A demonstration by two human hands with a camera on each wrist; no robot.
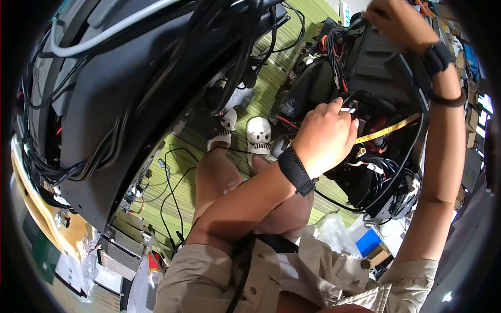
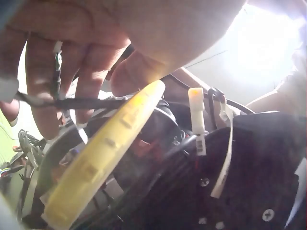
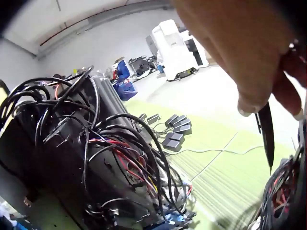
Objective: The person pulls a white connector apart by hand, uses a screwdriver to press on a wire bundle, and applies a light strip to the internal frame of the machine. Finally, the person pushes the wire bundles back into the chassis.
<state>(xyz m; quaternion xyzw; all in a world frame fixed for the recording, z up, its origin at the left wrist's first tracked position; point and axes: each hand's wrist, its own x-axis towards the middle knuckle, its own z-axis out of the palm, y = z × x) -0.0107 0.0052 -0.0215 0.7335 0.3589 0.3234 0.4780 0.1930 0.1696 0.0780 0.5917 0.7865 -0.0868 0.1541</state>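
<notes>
In the head view my left hand (image 1: 326, 136) reaches into the opened black machine (image 1: 376, 68) on the right, fingers bent among its wiring. A thin black cable (image 2: 91, 103) with a white tag runs across those fingers in the left wrist view. Close by passes a yellow strip (image 2: 103, 158) with small square chips, looking like an LED strip. A white connector (image 2: 196, 110) hangs beside it. My right hand (image 1: 404, 25) is raised over the machine's far end. Its thumb and fingers pinch a slim black pointed piece (image 3: 265, 134); its upper part is hidden.
A second black machine body (image 1: 130, 104) with cable bundles stands on the left. Loose cables (image 1: 169, 177) lie on the green floor near my feet. Several black boxes (image 3: 175, 136) lie on the floor, and a white machine (image 3: 175, 48) stands farther back.
</notes>
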